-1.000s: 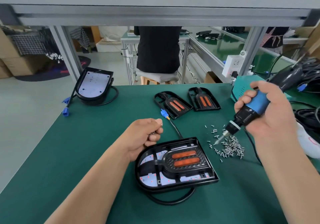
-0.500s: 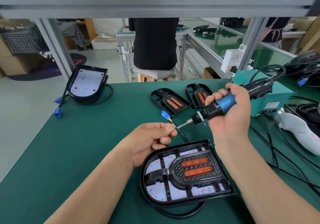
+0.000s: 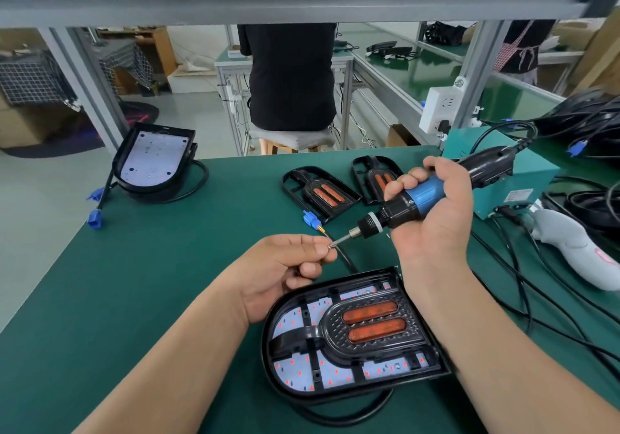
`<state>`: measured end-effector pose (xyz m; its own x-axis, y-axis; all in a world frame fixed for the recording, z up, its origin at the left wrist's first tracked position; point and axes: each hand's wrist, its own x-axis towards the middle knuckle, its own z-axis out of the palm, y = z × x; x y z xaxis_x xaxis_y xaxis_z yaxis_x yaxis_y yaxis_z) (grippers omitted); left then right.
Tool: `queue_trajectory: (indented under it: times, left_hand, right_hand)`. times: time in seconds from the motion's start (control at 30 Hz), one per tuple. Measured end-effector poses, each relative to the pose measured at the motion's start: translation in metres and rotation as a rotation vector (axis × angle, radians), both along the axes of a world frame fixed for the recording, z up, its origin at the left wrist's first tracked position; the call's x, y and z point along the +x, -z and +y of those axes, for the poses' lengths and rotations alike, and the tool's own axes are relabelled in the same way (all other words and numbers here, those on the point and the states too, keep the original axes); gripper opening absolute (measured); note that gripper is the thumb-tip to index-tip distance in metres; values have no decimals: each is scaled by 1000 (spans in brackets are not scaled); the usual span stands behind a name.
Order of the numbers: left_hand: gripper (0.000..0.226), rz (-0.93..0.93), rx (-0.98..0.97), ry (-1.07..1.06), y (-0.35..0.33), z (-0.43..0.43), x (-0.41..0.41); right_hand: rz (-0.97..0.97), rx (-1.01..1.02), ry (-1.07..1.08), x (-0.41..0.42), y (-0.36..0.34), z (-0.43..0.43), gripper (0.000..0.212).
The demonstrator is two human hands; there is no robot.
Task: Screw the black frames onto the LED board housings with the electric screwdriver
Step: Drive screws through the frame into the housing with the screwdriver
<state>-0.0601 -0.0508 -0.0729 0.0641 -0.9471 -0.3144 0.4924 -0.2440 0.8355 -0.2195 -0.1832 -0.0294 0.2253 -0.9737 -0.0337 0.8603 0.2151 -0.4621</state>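
Observation:
An LED board housing lies near the front of the green table, with a black frame carrying two orange lenses set into it. My right hand grips the blue and black electric screwdriver, tilted with its bit pointing left and down. My left hand pinches a small screw at the bit's tip, just above and behind the housing. Two loose black frames lie further back. A second housing without a frame stands tilted at the far left.
A teal power box stands at the right, with black cables running across the table. A white and grey tool lies at the right edge. A blue connector lies behind my hands. A seated person is beyond the table.
My right hand swung the screwdriver from the screw pile on the right toward the left hand. Bit tip and pinched screw now meet. The view shifted, so the housing sits closer.

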Motion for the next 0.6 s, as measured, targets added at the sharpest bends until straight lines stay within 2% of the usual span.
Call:
queue_trajectory:
  times: [0.3, 0.4, 0.6]
  left_hand:
    - [12, -23, 6, -14, 2, 0, 2]
    - [13, -65, 11, -30, 2, 0, 1]
    - [24, -103, -13, -71, 0, 0, -2]
  right_hand:
    - [19, -32, -7, -1, 0, 0, 16]
    - [32, -40, -6, -1, 1, -1, 11]
    - [57, -43, -3, -2, 2, -3, 10]
